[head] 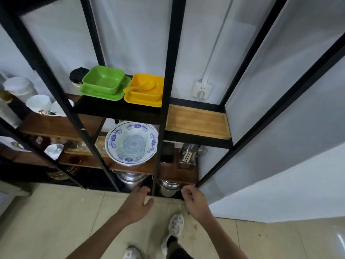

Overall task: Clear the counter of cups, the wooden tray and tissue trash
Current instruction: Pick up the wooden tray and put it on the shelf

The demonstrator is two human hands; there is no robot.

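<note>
Your hands, two. Your left hand (137, 204) is empty, fingers loosely spread, held low in front of the black metal shelf frame (166, 101), beside its central upright post. Your right hand (195, 200) is empty too, fingers curled inward without gripping anything, just below the foot of the frame's right-hand post.

Shoes, two: pale trainers (176, 224) on the beige tiled floor (56, 221), below your hands.

Steel pots, two: shiny round steel pots (169, 186) on the frame's lowest level, directly beyond your hands, partly hidden by the board above.

Bowl, one: large white ceramic bowl with blue floral rim (131, 143), on the brown wooden board one level up, left of the central post.

Utensil holder, one: small metal rack (188, 155) on the same board, right of the post; what it holds is too blurred to tell.

Wooden tray, one: light rectangular wooden tray with a raised rim (197, 121). It is empty, lying flat on the frame's black shelf right of the central post, filling most of that shelf.

Plastic sets, two, left of the tray across the post: square yellow plastic bowl on a matching plate (144, 90), with one yellow spoon inside; square green plastic bowl on a matching plate (104, 82).

White cups (38, 101), at least three, at the frame's far left.
</note>
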